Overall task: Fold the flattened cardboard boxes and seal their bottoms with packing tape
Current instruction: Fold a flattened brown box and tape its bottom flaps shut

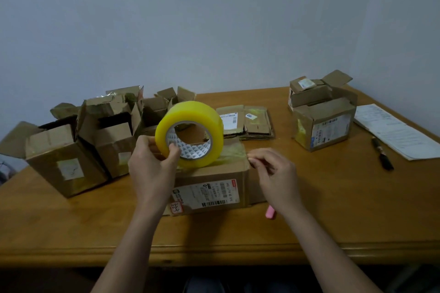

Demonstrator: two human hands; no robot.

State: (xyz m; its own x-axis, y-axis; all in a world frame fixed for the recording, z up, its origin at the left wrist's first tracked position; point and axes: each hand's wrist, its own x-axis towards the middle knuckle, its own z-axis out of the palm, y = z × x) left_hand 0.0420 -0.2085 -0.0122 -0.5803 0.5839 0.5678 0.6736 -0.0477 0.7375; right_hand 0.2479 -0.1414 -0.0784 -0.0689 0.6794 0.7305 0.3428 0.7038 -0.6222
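On the box [209,181], left fingers [172,152] grip the tape roll [190,133]; right fingers [256,158] pinch its edge.

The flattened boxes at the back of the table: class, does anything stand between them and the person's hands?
Yes. The box being taped, with the tape roll on top held by the left hand, stands directly in front of the flattened boxes. The right hand would need to reach over or around it.

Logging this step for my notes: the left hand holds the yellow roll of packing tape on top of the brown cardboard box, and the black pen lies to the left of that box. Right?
Not quite. The head view shows the black pen right of the brown cardboard box, near the white papers. The left hand does hold the yellow roll of packing tape on it.
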